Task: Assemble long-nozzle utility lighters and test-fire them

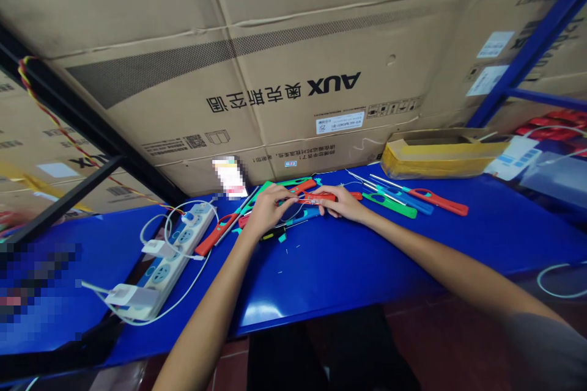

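Two grips, left hand (268, 211) and right hand (338, 203), pinch one light, stiff red tool (316, 197) at its slim handle, both nearly closed.

The left hand (270, 211) and right hand (339, 203) cover much of a red tool (318, 197), and their fingers hide how it is held. An orange tool (213, 235) runs out of sight under the left hand. Thin wires among the tools are too fine to trace, and pale bits (279, 270) on the bench (367, 275) are too small to name. A pixelated patch (36, 293) blurs the lower left, and another hides a label (229, 177). The carton (275, 73) runs past the top edge, and red objects (550, 125) are cut off at the right edge.
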A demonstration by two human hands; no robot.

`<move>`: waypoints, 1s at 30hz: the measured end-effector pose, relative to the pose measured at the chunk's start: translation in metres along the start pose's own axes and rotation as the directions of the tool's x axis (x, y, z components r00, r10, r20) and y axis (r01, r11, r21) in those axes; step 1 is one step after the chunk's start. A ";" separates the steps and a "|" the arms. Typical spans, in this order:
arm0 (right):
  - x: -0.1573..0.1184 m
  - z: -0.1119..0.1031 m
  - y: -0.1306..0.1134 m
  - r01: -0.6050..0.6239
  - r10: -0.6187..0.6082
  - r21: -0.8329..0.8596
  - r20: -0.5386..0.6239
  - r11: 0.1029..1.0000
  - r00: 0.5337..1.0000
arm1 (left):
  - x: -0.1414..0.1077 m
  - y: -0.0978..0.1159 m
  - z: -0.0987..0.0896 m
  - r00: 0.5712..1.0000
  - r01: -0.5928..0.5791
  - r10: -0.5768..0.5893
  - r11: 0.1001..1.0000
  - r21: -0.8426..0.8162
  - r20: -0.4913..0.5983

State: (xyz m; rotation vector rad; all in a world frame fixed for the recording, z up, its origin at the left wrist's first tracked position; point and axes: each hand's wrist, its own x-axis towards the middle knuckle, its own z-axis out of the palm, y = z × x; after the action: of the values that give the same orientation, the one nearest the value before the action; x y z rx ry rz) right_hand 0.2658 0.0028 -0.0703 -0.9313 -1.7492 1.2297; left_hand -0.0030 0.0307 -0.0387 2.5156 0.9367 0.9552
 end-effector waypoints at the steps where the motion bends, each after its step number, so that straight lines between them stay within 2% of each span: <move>1: 0.000 0.000 0.000 0.002 -0.002 -0.006 0.004 1.000 1.000 | 0.000 0.000 0.000 1.000 -0.001 0.001 1.000 0.000 0.000; 12: 0.000 0.000 -0.002 0.024 -0.024 -0.019 0.014 1.000 1.000 | -0.001 -0.001 0.011 0.998 -0.065 0.066 0.998 0.019 -0.018; 18: -0.001 0.000 -0.002 0.026 -0.026 -0.012 0.024 1.000 0.999 | 0.000 0.003 0.012 0.999 -0.049 0.051 0.995 0.088 -0.018; 24: 0.000 0.000 -0.001 0.037 -0.036 -0.030 0.035 0.999 0.999 | 0.001 0.006 0.015 0.992 -0.101 0.111 0.985 0.142 -0.064; 30: 0.001 0.000 0.001 0.048 -0.047 -0.025 0.033 0.999 0.998 | 0.001 0.006 0.016 0.990 -0.122 0.132 0.980 0.157 -0.053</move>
State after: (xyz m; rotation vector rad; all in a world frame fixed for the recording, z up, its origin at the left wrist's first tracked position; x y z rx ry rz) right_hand 0.2659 0.0035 -0.0708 -0.8842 -1.8062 1.2009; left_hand 0.0108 0.0262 -0.0470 2.7176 0.9090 1.0429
